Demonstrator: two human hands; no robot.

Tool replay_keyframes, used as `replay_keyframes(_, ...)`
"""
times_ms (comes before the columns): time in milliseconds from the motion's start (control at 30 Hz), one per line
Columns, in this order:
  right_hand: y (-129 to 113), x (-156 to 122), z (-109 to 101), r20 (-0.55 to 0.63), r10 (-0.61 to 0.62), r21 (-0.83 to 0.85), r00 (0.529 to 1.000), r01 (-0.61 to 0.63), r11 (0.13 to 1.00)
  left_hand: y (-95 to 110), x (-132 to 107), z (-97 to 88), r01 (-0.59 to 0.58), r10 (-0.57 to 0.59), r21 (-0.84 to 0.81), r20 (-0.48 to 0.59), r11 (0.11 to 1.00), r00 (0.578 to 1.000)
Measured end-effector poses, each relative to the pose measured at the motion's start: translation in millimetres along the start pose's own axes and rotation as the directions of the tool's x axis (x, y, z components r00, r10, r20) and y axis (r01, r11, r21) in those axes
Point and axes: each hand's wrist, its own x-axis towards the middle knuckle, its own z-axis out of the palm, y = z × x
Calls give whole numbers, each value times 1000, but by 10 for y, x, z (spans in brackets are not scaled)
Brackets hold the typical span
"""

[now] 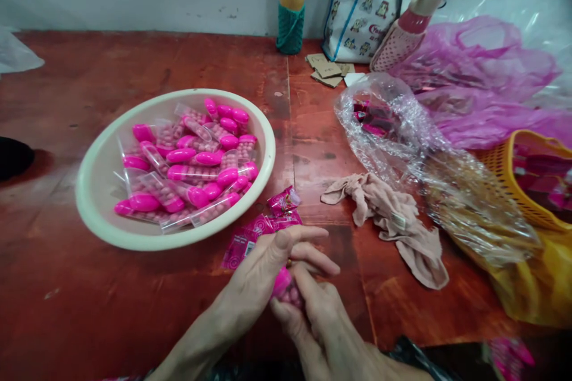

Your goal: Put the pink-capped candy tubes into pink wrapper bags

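Between my hands is a see-through candy tube (292, 296) with a pink cap and small pink balls inside. My right hand (328, 318) closes its thumb and fingers around the tube. My left hand (261, 268) lies over the capped end with its fingers stretched out; whether the palm presses on the cap I cannot tell. Just beyond the left hand lie several pink printed wrappers (243, 244), partly covered by it. To the left stands a cream basin (96, 223) holding many similar pink-capped tubes (183, 158).
A crumpled beige cloth (393, 214) lies on the red table (44, 286) to the right. Beyond it are a see-through plastic bag (379, 89), a yellow basket (503, 161) and pink bags (482, 59). By the wall stand a bottle (291, 18) and a white bag (357, 12).
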Motion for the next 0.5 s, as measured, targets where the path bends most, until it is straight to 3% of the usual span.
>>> replay_keyframes(67, -5, 99, -55, 62, 9, 10, 998, -9, 1000, 1, 27, -31, -65, 65, -21, -16, 998, 998)
replay_keyframes(133, 25, 180, -142, 129, 60, 14, 990, -62, 998, -52, 78, -63, -181, 179, -11, -96, 983, 979)
replay_keyframes(233, 166, 226, -293, 113, 171, 43, 979, -177, 983, -216, 210, -112, -302, 398, 332, -274, 894, 876)
replay_keyframes(267, 233, 224, -336, 73, 196, 62, 978, -200, 978, -276, 271, -131, -292, 476, 506, -282, 812, 833)
replay_keyframes(333, 374, 207, -398, -20, 215, 86, 976, -213, 973, -378, 414, -173, -242, 605, 787, -198, 567, 771)
replay_keyframes(400, 495, 195, -424, -108, 202, 58, 973, -197, 979, -437, 566, -223, -174, 664, 924, -105, 341, 740)
replay_keyframes(500, 607, 224, -423, -255, 102, -142, 962, -141, 980, -440, 743, -302, -76, 682, 976, -84, 202, 726)
